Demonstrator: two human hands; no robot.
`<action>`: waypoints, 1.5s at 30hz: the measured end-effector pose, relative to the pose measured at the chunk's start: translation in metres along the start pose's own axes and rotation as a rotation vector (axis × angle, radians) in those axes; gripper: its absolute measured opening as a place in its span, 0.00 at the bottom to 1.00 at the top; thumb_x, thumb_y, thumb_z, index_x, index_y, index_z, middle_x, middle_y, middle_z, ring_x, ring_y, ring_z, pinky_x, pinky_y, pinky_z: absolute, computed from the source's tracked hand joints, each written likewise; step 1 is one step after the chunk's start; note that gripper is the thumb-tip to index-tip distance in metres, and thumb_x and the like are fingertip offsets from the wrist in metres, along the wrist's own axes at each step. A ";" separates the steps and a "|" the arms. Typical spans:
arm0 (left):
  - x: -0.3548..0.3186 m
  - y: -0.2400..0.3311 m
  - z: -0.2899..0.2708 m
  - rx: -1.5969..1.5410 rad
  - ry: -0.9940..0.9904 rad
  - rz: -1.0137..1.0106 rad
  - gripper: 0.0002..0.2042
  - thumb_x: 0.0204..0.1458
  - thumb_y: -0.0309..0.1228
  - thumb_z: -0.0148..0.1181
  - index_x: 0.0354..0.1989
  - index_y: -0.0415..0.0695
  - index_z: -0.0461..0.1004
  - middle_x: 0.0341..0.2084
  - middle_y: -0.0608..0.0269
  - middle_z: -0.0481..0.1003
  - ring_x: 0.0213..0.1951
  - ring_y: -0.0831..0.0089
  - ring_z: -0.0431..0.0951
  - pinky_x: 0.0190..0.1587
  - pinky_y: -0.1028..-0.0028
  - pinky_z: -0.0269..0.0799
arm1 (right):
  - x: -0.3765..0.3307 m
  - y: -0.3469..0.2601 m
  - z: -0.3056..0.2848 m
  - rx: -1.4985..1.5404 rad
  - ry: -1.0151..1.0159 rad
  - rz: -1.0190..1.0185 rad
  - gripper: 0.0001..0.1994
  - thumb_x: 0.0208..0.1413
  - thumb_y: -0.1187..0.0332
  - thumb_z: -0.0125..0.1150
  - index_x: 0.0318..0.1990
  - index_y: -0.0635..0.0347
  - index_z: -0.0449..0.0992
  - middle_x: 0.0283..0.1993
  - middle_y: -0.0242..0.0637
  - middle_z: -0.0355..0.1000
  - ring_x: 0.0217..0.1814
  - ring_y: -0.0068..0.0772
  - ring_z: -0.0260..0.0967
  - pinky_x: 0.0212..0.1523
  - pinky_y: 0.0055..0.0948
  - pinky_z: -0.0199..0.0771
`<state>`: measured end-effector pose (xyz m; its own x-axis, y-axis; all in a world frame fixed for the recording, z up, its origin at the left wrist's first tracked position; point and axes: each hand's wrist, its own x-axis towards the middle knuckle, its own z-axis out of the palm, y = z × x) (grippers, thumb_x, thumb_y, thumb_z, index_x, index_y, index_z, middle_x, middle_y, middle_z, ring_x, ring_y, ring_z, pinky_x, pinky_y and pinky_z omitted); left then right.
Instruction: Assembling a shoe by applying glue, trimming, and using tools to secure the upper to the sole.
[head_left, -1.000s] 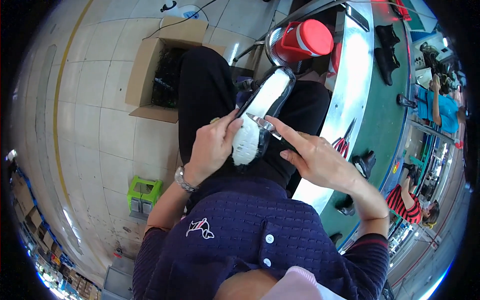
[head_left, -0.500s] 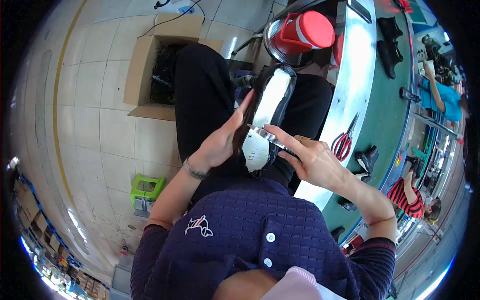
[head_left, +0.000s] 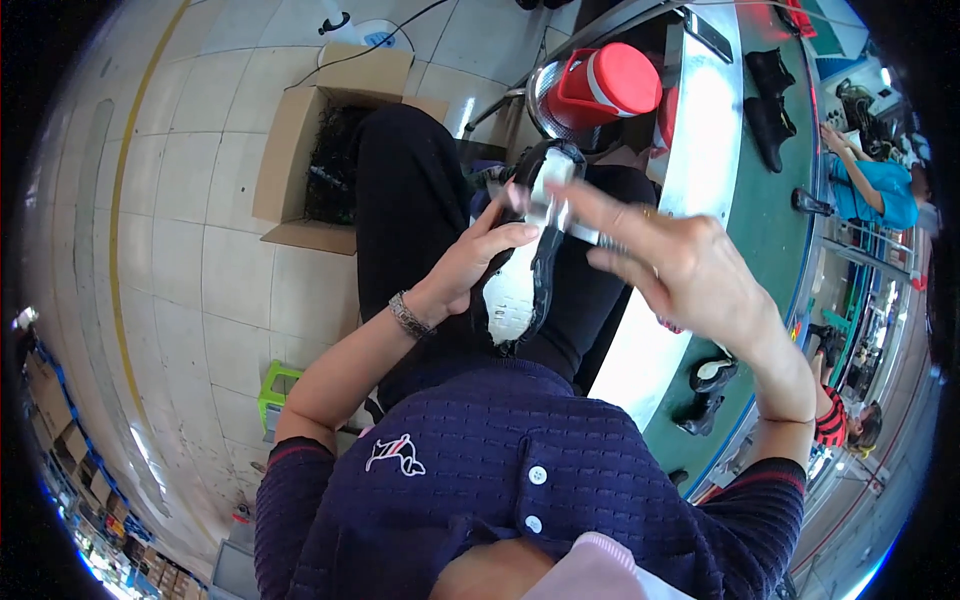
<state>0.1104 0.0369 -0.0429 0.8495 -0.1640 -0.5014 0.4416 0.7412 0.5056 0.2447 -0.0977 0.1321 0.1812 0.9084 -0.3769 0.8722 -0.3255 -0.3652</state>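
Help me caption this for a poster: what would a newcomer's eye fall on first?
Probably the bright red jug, top centre-right, left of the shiny metal ledge. Next, the dark shoe with a white sole, held mid-picture over the dark trousers. Then the open cardboard box, upper left on the tiled floor.

One fisheye view, worn on the head, faces steeply down past the near navy shirt [head_left: 450,430] to the left hand [head_left: 468,264] and right hand [head_left: 692,265], farther off; tiled floor [head_left: 237,275] curves away left, the metal bench [head_left: 704,150] right.
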 end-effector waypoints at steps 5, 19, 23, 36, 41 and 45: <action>0.005 0.003 0.001 -0.017 -0.061 0.041 0.43 0.54 0.38 0.61 0.73 0.49 0.39 0.59 0.57 0.63 0.54 0.73 0.69 0.56 0.72 0.65 | 0.028 0.037 0.030 -0.144 -0.073 0.180 0.35 0.59 0.65 0.58 0.71 0.39 0.49 0.23 0.40 0.73 0.19 0.41 0.71 0.22 0.34 0.72; -0.003 0.019 -0.007 0.044 -0.084 -0.114 0.47 0.53 0.39 0.63 0.73 0.51 0.34 0.57 0.58 0.64 0.54 0.75 0.68 0.55 0.72 0.66 | 0.010 0.026 0.058 -0.011 0.254 -0.024 0.33 0.64 0.64 0.51 0.72 0.39 0.43 0.18 0.41 0.71 0.18 0.40 0.73 0.20 0.34 0.74; -0.002 0.018 -0.011 0.048 -0.099 -0.148 0.51 0.50 0.33 0.67 0.73 0.52 0.31 0.53 0.60 0.67 0.51 0.76 0.71 0.53 0.72 0.68 | 0.014 0.017 0.057 0.002 -0.005 0.196 0.35 0.58 0.68 0.57 0.71 0.40 0.49 0.24 0.44 0.74 0.24 0.48 0.73 0.26 0.41 0.73; -0.005 0.012 -0.026 0.032 -0.218 -0.144 0.58 0.43 0.23 0.70 0.73 0.57 0.27 0.62 0.57 0.57 0.62 0.68 0.60 0.62 0.66 0.59 | 0.005 -0.017 0.046 0.030 0.037 0.128 0.35 0.57 0.68 0.58 0.71 0.41 0.49 0.18 0.42 0.71 0.21 0.45 0.73 0.24 0.39 0.72; -0.010 0.006 -0.018 -0.005 -0.247 -0.013 0.61 0.40 0.25 0.73 0.73 0.59 0.25 0.66 0.58 0.50 0.65 0.67 0.55 0.64 0.65 0.56 | 0.004 -0.017 0.057 0.021 -0.086 0.317 0.35 0.58 0.67 0.57 0.71 0.40 0.49 0.16 0.41 0.69 0.20 0.45 0.73 0.23 0.39 0.72; -0.017 -0.019 -0.023 -0.310 -0.228 0.068 0.38 0.61 0.49 0.50 0.73 0.61 0.34 0.69 0.61 0.49 0.68 0.68 0.54 0.66 0.65 0.54 | -0.013 -0.019 0.039 0.119 -0.203 0.270 0.35 0.57 0.71 0.57 0.70 0.34 0.52 0.22 0.43 0.72 0.22 0.46 0.74 0.25 0.38 0.74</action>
<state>0.0814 0.0410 -0.0602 0.9316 -0.2222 -0.2876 0.3034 0.9112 0.2788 0.2079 -0.1135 0.1104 0.2939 0.7187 -0.6302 0.7441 -0.5859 -0.3211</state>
